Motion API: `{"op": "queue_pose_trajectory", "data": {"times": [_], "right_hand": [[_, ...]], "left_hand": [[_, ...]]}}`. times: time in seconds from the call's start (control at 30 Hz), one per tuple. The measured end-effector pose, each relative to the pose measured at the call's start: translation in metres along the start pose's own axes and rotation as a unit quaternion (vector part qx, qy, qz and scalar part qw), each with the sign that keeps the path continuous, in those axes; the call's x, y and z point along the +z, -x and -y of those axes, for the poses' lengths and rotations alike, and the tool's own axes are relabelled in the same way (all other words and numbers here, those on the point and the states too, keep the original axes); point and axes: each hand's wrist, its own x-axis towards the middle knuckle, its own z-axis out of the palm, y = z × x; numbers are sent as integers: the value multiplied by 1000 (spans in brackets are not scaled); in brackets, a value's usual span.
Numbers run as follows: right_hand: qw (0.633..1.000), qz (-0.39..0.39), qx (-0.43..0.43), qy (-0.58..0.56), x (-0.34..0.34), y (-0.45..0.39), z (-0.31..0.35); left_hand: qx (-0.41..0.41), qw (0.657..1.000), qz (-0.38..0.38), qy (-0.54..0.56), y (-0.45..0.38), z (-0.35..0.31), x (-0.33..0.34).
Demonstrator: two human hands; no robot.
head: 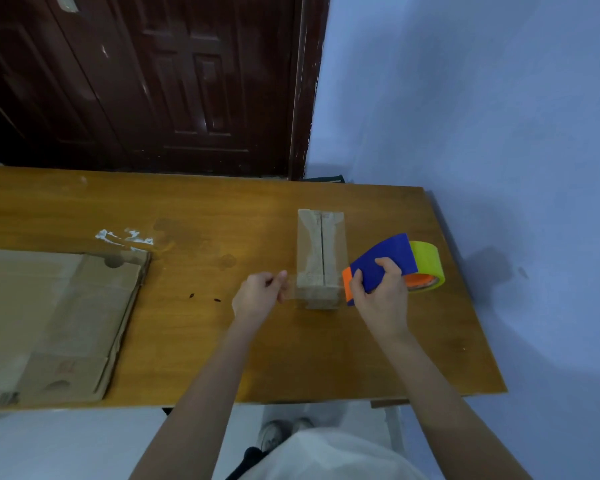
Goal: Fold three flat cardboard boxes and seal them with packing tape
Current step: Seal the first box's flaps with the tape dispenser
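Box (321,258) folded on table (222,334); left hand (258,297) pinches tape end (290,287), right hand (378,289) grips dispenser (392,263).

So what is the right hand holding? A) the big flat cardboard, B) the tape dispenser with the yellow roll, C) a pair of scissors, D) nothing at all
B: the right hand grips the blue and orange tape dispenser with its yellow roll, beside the small box, while the left hand pinches the clear tape end.
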Motion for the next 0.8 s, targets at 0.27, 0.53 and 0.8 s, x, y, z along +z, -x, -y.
{"op": "queue_pose_trajectory", "data": {"times": [0.27, 0.53, 0.8], "right_hand": [[999, 13, -11, 35, 0, -2, 1], [996, -19, -78, 37, 3, -2, -2], [986, -67, -145, 54, 8, -4, -9]], "left_hand": [[-35, 994, 12, 106, 4, -2, 21], [-79, 996, 20, 46, 6, -16, 28], [-131, 990, 7, -43, 8, -27, 31]]}}
